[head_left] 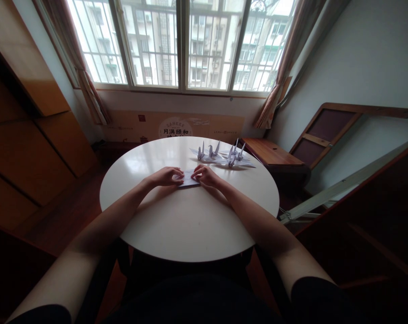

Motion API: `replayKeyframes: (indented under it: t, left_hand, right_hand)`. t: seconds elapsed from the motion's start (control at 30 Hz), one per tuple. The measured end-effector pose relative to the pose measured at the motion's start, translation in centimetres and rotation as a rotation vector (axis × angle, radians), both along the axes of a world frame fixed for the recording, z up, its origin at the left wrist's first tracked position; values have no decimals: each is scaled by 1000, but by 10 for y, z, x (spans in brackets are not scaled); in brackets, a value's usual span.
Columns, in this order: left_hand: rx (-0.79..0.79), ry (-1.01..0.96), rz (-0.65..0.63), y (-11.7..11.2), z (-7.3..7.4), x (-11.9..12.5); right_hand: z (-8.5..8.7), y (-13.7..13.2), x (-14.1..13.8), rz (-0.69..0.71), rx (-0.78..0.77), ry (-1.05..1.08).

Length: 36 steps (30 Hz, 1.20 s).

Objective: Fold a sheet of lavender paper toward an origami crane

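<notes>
A folded piece of pale paper (189, 181) lies on the white round table (190, 225), between my two hands. My left hand (167, 176) is closed on its left side, thumb and fingers at the paper's edge. On the right side my right hand (206, 175) has its fingers bent down onto the paper, gripping it near the upper right. Parts of the paper are hidden under the fingertips. Just beyond my right hand stand several folded paper cranes (211, 154), some overlapping each other, with their wings spread on the tabletop.
Behind the table a long printed cardboard panel (139, 126) leans below the barred window (180, 45). A wooden bench (274, 152) stands at the right, near a wooden frame (325, 130) against the wall. Wooden cabinets (18, 157) are on the left.
</notes>
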State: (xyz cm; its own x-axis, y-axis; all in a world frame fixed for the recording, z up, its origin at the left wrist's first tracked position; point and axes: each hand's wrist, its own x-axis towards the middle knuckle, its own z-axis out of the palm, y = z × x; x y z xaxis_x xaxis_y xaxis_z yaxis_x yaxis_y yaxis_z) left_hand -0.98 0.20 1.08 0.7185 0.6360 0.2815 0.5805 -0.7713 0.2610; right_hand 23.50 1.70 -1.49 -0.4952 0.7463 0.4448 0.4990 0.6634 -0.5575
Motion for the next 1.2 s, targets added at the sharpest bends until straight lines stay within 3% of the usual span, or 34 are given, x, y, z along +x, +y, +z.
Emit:
replayKeyframes:
  t: [0.2, 0.37, 0.57, 0.77, 1.2]
  left_hand:
    - [20, 37, 5, -1, 0, 1]
    - [35, -32, -95, -5, -4, 12]
    - [83, -57, -81, -8, -3, 14]
    - [-13, -100, -8, 0, -6, 6]
    - [-79, -149, -36, -1, 0, 4]
  right_hand:
    - [-4, 5, 1, 129, -129, 89]
    - [-2, 4, 2, 138, -149, 108]
    - [0, 5, 0, 103, -198, 121]
    - [1, 2, -2, 57, -183, 82]
    - [4, -1, -1, 84, -142, 8]
